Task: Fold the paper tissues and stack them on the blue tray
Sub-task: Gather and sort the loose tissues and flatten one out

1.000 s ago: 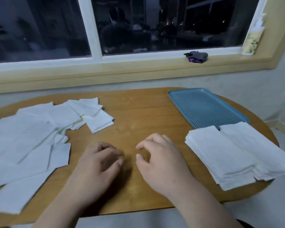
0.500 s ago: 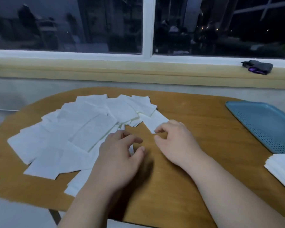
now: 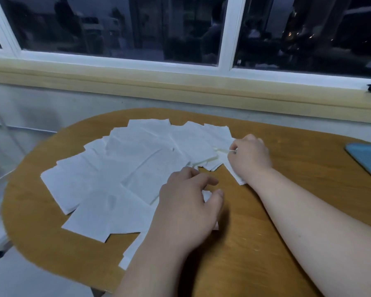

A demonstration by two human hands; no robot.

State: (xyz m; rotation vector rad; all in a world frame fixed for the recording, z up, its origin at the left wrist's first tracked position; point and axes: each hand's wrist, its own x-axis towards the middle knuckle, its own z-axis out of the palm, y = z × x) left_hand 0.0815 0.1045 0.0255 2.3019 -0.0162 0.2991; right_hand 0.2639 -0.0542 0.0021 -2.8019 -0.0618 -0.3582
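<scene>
Unfolded white rectangular paper tissues lie fanned and overlapping on the left half of the round wooden counter. Right hand is at the fan's right end and pinches the raised edge of the rightmost tissue. Left hand is over the fan's near edge with fingers loosely curled; I cannot tell whether it grips any paper. Blue plastic tray is at far right, well apart from the tissues.

A single wide-angle camera worn on the head looks forward and down from close above the wooden table, facing the window across the top of the frame, with the paper tissues centred and the blue tray cut off at the right edge.
</scene>
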